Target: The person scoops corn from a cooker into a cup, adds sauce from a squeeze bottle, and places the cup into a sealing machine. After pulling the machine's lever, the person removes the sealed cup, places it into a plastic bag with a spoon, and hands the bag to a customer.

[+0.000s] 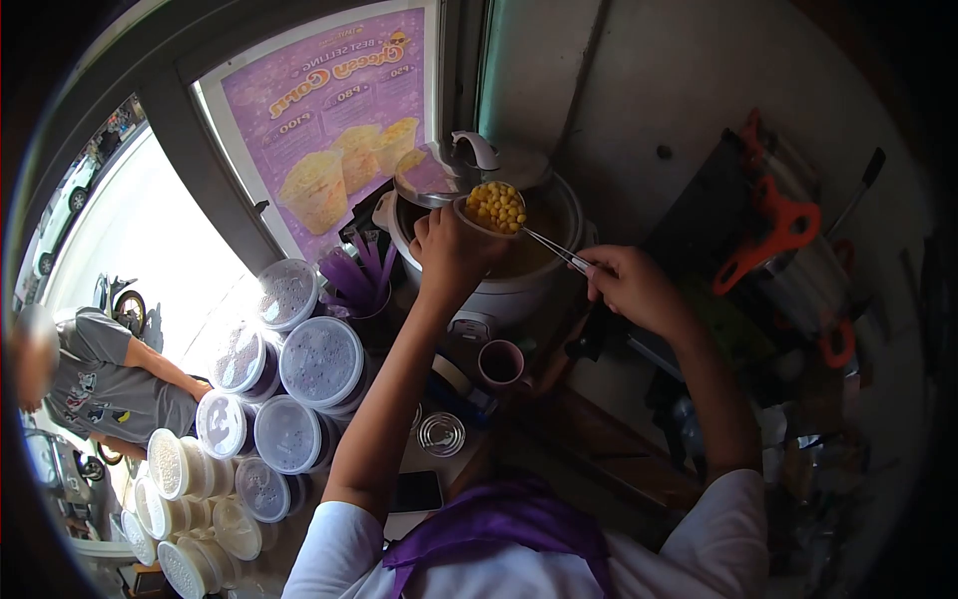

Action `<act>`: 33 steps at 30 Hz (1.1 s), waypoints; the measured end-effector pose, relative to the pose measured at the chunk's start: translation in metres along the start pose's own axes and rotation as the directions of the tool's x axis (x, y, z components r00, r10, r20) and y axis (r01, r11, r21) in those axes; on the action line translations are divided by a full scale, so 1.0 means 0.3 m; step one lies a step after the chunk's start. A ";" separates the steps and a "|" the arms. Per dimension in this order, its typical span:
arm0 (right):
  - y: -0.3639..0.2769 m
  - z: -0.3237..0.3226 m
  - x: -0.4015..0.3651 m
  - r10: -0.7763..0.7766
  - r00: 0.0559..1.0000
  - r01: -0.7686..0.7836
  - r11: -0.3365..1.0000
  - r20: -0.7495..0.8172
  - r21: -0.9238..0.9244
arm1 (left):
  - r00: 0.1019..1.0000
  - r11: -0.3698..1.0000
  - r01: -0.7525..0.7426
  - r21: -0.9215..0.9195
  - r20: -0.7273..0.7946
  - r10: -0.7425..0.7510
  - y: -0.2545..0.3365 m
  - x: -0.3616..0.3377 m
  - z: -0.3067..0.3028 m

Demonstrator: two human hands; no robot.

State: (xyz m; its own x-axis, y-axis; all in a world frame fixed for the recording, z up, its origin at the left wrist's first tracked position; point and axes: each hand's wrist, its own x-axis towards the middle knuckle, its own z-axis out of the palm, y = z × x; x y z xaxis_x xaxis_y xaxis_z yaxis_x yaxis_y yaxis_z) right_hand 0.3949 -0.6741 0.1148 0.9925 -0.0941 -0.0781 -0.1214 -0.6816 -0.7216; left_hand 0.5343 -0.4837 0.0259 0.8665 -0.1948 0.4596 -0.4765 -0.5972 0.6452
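Note:
My right hand (627, 285) is closed around the thin metal handle of a ladle or strainer (552, 247); its head is hard to make out. Yellow corn kernels (496, 207) are heaped at the handle's far end. My left hand (451, 250) wraps around what looks like a pale cup, mostly hidden by the fingers, right beside the corn. Both hands are over a white electric cooker (499, 301) with liquid inside. Its lid (429, 172) is tilted up at the back, with a pale curved handle.
Stacked lidded tubs (321, 361) crowd the left, near purple utensils (359, 275) in a holder. A purple cup (501, 362), a can (441, 434) and a phone (417, 492) lie closer to me. Orange-handled items (773, 230) are at right. A person in a grey shirt (120, 374) stands outside.

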 end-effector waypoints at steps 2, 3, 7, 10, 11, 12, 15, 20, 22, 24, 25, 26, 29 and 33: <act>0.007 0.015 0.005 -0.085 0.994 0.080 0.995 -0.075 -0.066 | 1.000 1.000 0.019 -0.015 -0.005 -0.019 -0.007 0.000 0.004; 0.010 0.022 0.008 -0.129 0.986 0.118 0.988 -0.110 -0.100 | 1.000 0.999 0.021 -0.027 -0.014 -0.022 -0.010 -0.001 0.005; 0.007 0.035 0.011 -0.129 0.981 0.116 0.988 -0.143 -0.098 | 1.000 0.999 0.022 -0.044 -0.014 -0.023 -0.032 0.000 0.019; 0.037 0.047 0.027 -0.171 0.971 0.152 0.981 -0.169 -0.119 | 0.999 0.997 0.002 -0.071 -0.051 -0.006 -0.044 -0.001 0.032; 0.029 0.042 0.028 -0.153 0.977 0.135 0.982 -0.149 -0.129 | 0.999 0.996 0.001 -0.085 -0.054 -0.005 -0.048 0.001 0.036; 0.027 0.040 0.029 -0.134 0.983 0.116 0.984 -0.128 -0.138 | 0.998 0.995 0.000 -0.099 -0.055 -0.006 -0.047 0.002 0.036; 0.068 0.059 0.049 -0.210 0.964 0.185 0.971 -0.165 -0.151 | 0.999 0.994 0.023 -0.103 -0.046 -0.028 -0.039 0.003 0.036; 0.070 0.058 0.056 -0.186 0.968 0.165 0.978 -0.168 -0.127 | 0.998 0.995 0.029 -0.099 -0.061 -0.035 -0.042 0.003 0.046; 0.075 0.061 0.059 -0.188 0.967 0.167 0.977 -0.171 -0.130 | 0.998 0.994 0.033 -0.100 -0.053 -0.038 -0.049 0.004 0.052; 0.082 0.066 0.061 -0.206 0.961 0.181 0.973 -0.183 -0.143 | 0.998 0.996 0.010 -0.093 -0.062 -0.015 -0.055 0.009 0.056; 0.079 0.066 0.062 -0.205 0.961 0.182 0.974 -0.188 -0.134 | 0.998 0.996 -0.001 -0.090 -0.066 -0.005 -0.057 0.010 0.057; 0.074 0.065 0.060 -0.205 0.960 0.184 0.975 -0.192 -0.124 | 0.998 0.996 0.000 -0.093 -0.069 -0.006 -0.060 0.009 0.058; 0.070 0.065 0.061 -0.207 0.958 0.190 0.976 -0.196 -0.102 | 0.998 0.995 0.003 -0.098 -0.068 -0.010 -0.059 0.009 0.054; 0.048 0.075 0.048 -0.223 0.950 0.198 0.972 -0.217 -0.129 | 0.993 0.998 -0.026 -0.063 -0.113 0.019 -0.052 0.005 0.045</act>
State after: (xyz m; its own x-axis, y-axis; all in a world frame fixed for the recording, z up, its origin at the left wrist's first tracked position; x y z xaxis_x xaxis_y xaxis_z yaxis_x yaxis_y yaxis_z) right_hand 0.4078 -0.6690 0.0878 0.9672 -0.0952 0.2357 0.0767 -0.7747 -0.6277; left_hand 0.5448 -0.4853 0.0083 0.8350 -0.1168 0.5377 -0.5073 -0.5419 0.6701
